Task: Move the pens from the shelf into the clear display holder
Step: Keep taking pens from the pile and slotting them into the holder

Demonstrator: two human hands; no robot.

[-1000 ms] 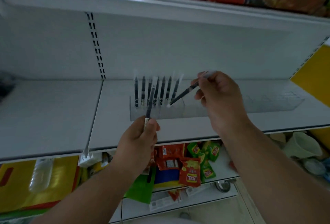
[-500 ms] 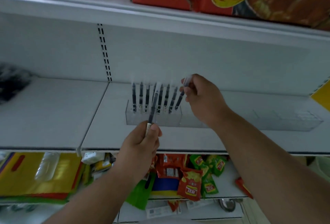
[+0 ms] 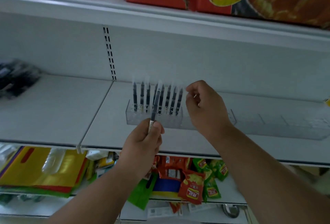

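Your left hand (image 3: pixel 142 139) pinches one pen (image 3: pixel 155 105) by its lower end, upright just before the clear holder (image 3: pixel 171 120) on the shelf (image 3: pixel 100 116), near its front edge. Your right hand (image 3: pixel 205 109) hangs loosely curled, holding nothing, beside the row of pens (image 3: pixel 157 98). Aim the tip for the next free slot and lower straight.

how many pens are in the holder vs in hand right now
Pens standing in the holder: 8, first at
Pens held in the left hand: 1
Pens in the right hand: 0
Total: 9 pens
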